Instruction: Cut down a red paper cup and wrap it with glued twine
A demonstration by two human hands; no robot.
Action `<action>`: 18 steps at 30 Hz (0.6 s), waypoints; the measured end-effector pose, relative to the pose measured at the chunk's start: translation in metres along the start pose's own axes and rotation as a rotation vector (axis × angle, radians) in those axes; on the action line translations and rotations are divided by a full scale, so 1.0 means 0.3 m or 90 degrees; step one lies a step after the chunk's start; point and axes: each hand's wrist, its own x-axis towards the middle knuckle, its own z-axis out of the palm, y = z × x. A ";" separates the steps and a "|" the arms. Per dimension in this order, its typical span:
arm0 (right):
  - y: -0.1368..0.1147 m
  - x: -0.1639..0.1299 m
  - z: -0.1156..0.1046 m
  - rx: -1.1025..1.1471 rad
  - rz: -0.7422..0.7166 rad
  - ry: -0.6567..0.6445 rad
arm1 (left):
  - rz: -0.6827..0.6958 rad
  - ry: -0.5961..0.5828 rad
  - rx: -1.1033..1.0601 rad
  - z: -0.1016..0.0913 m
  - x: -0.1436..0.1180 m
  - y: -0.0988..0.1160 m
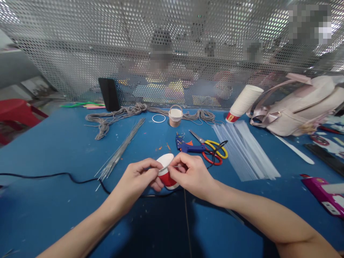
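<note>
holding a small red and white paper cup (166, 174) on its side just above the blue table (53, 150), the left hand (139, 179) has its fingers curled round the cup's near side. the right hand (192, 175) is pinched shut on a thin wire (168, 167), thumb and forefinger together, with the wire lying across the cup's white bottom towards the left fingertips. behind the hands lie a blue glue gun (188, 146) and two pairs of scissors (213, 150), one with yellow handles and one with red. a bundle of straight wires (120, 150) lies to the left, a sheaf of clear strips (242, 150) to the right. further back are grey cord (118, 114), a small tub (175, 116), a stack of paper cups (243, 102) and a pale bag (295, 104).
</note>
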 end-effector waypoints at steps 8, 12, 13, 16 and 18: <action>0.005 0.003 -0.003 -0.010 0.014 -0.010 | -0.035 -0.020 -0.075 0.004 0.003 0.004; 0.005 0.003 -0.004 -0.016 0.019 -0.011 | -0.041 -0.025 -0.085 0.002 0.005 -0.001; 0.005 0.003 -0.004 -0.014 0.020 -0.012 | -0.039 -0.026 -0.087 0.001 0.005 -0.002; 0.005 0.003 -0.004 -0.010 0.026 -0.014 | -0.030 -0.034 -0.088 -0.001 0.005 -0.003; 0.005 0.004 -0.003 -0.012 0.027 -0.015 | -0.028 -0.042 -0.083 -0.002 0.005 -0.004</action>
